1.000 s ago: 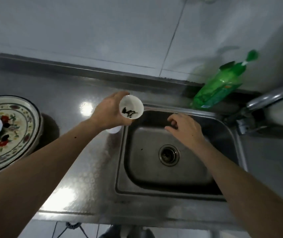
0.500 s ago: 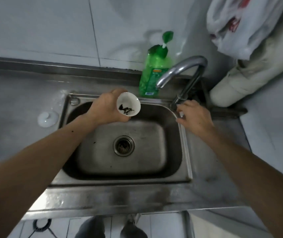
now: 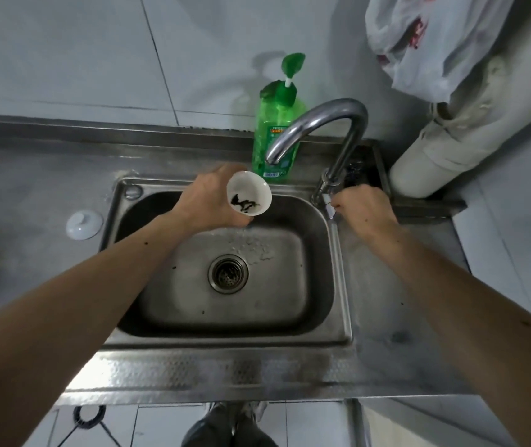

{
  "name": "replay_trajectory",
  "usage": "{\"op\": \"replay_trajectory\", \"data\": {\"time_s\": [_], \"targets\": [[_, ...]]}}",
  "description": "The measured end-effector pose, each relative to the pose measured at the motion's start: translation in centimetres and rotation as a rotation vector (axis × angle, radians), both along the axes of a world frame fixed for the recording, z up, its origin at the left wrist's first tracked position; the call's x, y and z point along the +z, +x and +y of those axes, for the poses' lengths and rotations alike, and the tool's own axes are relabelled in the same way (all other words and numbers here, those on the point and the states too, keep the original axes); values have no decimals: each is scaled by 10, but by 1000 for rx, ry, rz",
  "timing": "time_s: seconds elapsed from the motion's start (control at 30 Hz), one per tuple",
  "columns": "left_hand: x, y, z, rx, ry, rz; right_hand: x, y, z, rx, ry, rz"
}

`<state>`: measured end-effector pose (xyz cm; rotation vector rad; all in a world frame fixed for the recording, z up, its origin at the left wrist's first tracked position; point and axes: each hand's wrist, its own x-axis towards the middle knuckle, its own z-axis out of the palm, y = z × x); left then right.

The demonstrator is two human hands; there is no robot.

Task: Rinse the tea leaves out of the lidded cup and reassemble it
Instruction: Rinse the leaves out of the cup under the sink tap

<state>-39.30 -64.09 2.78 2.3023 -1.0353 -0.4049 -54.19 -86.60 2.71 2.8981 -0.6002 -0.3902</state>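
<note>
My left hand [image 3: 207,201] grips a small white cup [image 3: 254,190], tilted so its mouth faces me, over the back of the sink [image 3: 338,253]. Dark wet tea leaves [image 3: 244,203] cling to the cup's inner wall. The cup sits just below and left of the spout of the curved chrome tap [image 3: 322,121]. My right hand [image 3: 364,209] is closed on the tap's handle at the base of the tap. The cup's white lid [image 3: 84,224] lies on the steel counter left of the sink. Water drops lie on the sink floor near the drain [image 3: 228,273].
A green dish-soap pump bottle [image 3: 275,130] stands behind the sink by the tiled wall. A white plastic bag [image 3: 445,43] hangs at top right above a pale wrapped pipe [image 3: 451,146]. A dark edge of a plate shows at far left.
My view swung right, from the patterned plate toward the sink and tap. My right hand travelled from over the basin to the tap handle. The cup stayed in my left hand, now nearer the spout.
</note>
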Motion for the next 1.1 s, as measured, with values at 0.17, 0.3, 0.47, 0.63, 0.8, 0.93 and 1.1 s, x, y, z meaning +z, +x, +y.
{"op": "replay_trajectory", "data": {"time_s": [0.17, 0.3, 0.47, 0.63, 0.8, 0.93, 1.1], "targets": [[-1, -1, 1, 4, -2, 4, -4, -1, -1, 16, -13, 11], [0, -1, 2, 1, 4, 10, -7, -11, -2, -4, 47, -24], [2, -3, 1, 6, -3, 28, -10, -16, -7, -153, 359, -284], [6, -5, 4, 9, -27, 32, -8, -22, -11, -245, 526, -480], [10, -7, 5, 7, -23, 33, -10, -22, -9, -247, 532, -497], [5, -6, 5, 0, -16, 36, -11, -24, -7, -269, 534, -494], [3, -5, 8, 0, -29, 24, -11, -26, -5, -260, 524, -476]]}}
